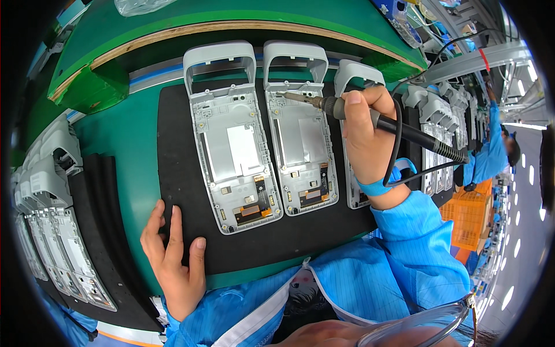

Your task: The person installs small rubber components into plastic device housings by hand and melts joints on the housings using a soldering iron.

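Observation:
My right hand [369, 136] grips a soldering iron [422, 137] like a pen, with a blue strap around the wrist. The iron's thin tip reaches the upper left part of the middle grey plastic housing [300, 130]; whether it touches cannot be told. A similar housing [228, 144] lies to its left. A third housing [357, 72] on the right is partly hidden by my right hand. Each has a raised frame at its far end, and small gold and orange flat parts show near the front of the first two. My left hand [179, 263], fingers spread, rests at the black mat's near left edge.
Under the housings lies a black mat [266, 248] on a green table [141, 162]. More housings [60, 243] stand in a row at left, others [439, 115] at right. A green shelf edge [231, 29] runs behind. Orange crates [468, 214] and another person [491, 150] are far right.

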`<state>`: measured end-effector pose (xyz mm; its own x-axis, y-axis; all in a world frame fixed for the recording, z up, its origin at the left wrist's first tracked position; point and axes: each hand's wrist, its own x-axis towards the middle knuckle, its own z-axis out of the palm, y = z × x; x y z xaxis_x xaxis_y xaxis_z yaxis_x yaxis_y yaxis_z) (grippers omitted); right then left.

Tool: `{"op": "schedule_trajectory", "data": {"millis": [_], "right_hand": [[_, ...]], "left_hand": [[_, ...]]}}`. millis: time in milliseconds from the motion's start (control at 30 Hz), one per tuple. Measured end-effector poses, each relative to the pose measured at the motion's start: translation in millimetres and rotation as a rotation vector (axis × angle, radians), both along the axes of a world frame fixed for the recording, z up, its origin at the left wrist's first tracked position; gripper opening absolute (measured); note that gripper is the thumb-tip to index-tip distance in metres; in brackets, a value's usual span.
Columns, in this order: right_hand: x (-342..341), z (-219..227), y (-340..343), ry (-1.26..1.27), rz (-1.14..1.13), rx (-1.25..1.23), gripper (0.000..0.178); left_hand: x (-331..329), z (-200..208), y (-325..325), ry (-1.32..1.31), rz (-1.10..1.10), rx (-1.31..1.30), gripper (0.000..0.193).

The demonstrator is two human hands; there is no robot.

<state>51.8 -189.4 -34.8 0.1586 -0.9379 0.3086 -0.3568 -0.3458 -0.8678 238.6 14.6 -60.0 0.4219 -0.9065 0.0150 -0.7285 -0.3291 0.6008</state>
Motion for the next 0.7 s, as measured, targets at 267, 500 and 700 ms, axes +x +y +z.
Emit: {"op": "schedule_trajectory", "data": {"millis": [267,500,700], "right_hand": [[0.2,2.2,-0.2,-0.001,-0.004,0.006,0.022],[13.3,14.0,9.2,0.021,0.014,-0.096,0.025],[49.7,13.4,24.6,-0.042,0.210,0.054,0.018]], "left_hand": [[0.6,0.1,0.3,0.028,-0.002,0.012,0.044],[3.5,-0.2,1.1,0.004,-0.030,-0.069,0.045],[8.9,-5.4,5.7,0.008,-0.058,-0.088,0.045]]}}
